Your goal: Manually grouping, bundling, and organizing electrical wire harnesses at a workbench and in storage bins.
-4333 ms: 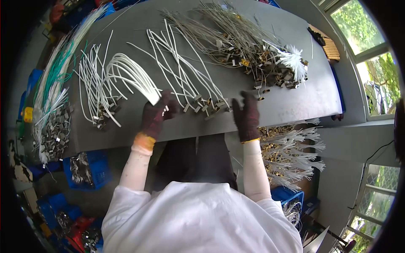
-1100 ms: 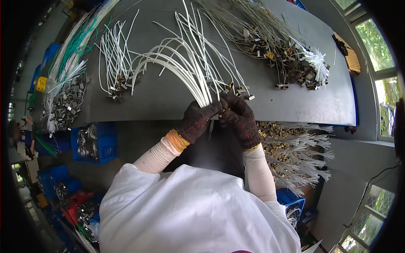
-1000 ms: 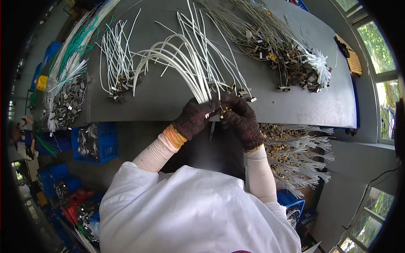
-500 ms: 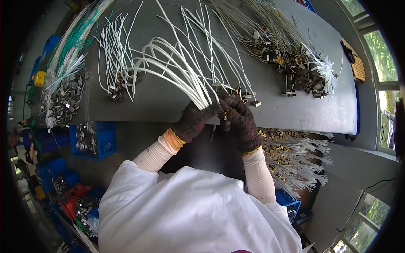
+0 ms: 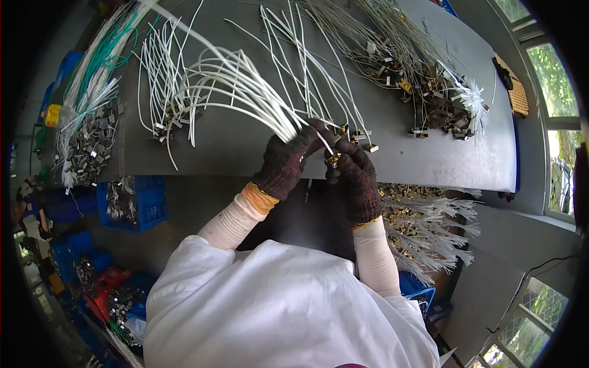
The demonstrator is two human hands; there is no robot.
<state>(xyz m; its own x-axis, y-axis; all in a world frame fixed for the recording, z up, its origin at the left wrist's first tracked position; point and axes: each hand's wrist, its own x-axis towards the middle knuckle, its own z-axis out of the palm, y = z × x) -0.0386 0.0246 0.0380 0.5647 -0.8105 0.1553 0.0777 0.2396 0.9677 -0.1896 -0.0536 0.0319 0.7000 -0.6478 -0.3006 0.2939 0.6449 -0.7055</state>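
Observation:
My left hand (image 5: 283,162), in a dark knitted glove, is closed around a bundle of white wires (image 5: 257,92). The wires rise from the fist and arch to the left over the table. My right hand (image 5: 359,184), gloved the same way, is closed just beside it, with its fingertips at a small brass-coloured metal connector (image 5: 334,160). One white wire runs from the left fist down to that connector. Right behind my hands, several loose white wires with small metal ends (image 5: 370,148) lie on the grey table (image 5: 454,165).
More white wires (image 5: 161,73) lie to the left, beside a heap of silver metal ends (image 5: 92,144). Grey wires with dark and brass ends (image 5: 423,92) pile up at the back right. Below the edge are a blue crate (image 5: 147,205) and stacked wire bundles (image 5: 423,227).
The left fist has turned and its fingers have moved up, away from the right fingertips. The wire to the connector now shows between my hands. The arched wires have swung left, one reaching toward the top.

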